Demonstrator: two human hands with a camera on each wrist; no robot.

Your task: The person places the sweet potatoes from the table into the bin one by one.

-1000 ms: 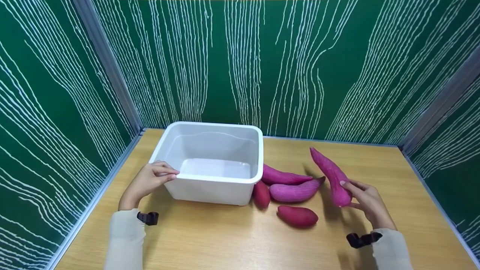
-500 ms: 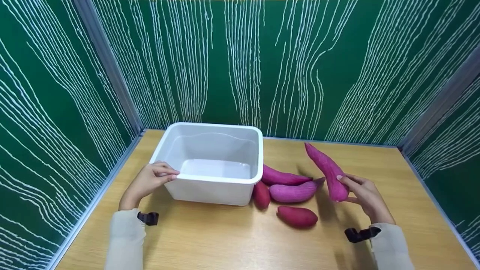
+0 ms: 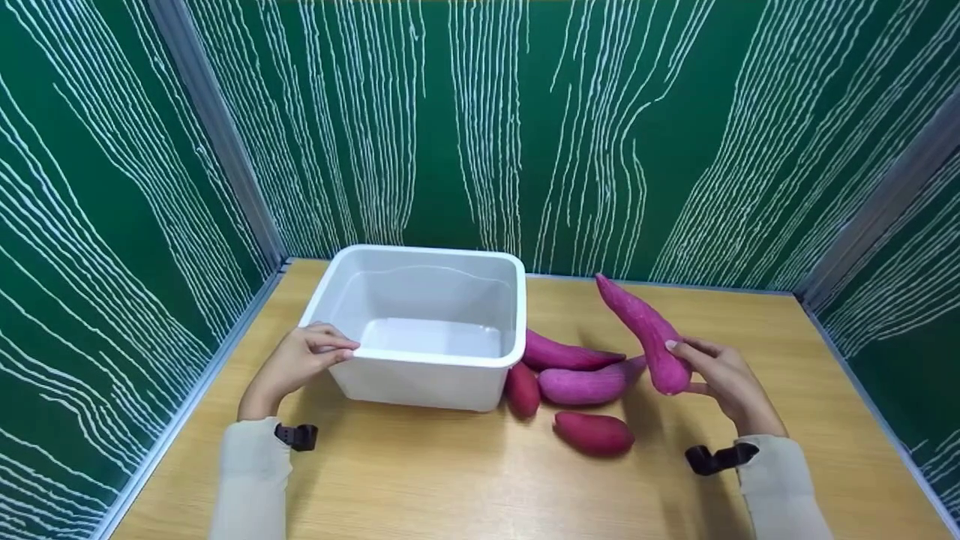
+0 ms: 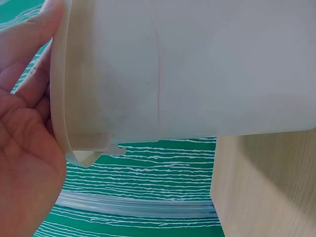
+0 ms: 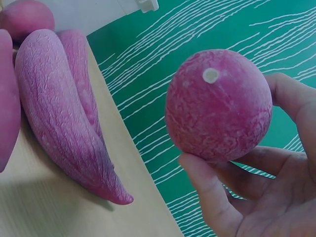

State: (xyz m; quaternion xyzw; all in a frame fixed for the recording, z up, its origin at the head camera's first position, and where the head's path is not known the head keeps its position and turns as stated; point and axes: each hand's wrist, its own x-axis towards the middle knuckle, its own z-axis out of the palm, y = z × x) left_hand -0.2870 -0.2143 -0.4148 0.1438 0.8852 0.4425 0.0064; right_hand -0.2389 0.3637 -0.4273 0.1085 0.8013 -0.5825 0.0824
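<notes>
My left hand (image 3: 300, 358) pinches the near-left rim of a white plastic bin (image 3: 420, 384). In the left wrist view the bin wall (image 4: 197, 74) fills most of the picture, and the fingers at its rim (image 4: 59, 74) are partly hidden. My right hand (image 3: 726, 379) holds a long magenta sweet potato (image 3: 643, 330) by its thick end, raised over the table, tapered tip pointing up and left. The right wrist view shows that sweet potato's round end (image 5: 219, 108), with a pale spot on it, between thumb and fingers. Nothing lies inside the bin.
Right of the bin lie two long purple sweet potatoes, one behind (image 3: 570, 354) and one in front (image 3: 589, 384). Two short red ones are there too, one against the bin (image 3: 523, 390), the other nearer (image 3: 594, 433). Green panels (image 3: 480, 135) with white lines enclose the wooden table (image 3: 450, 480).
My right hand has carried the magenta sweet potato a little left and away from me, toward the bin. The left hand and the bin have stayed in place.
</notes>
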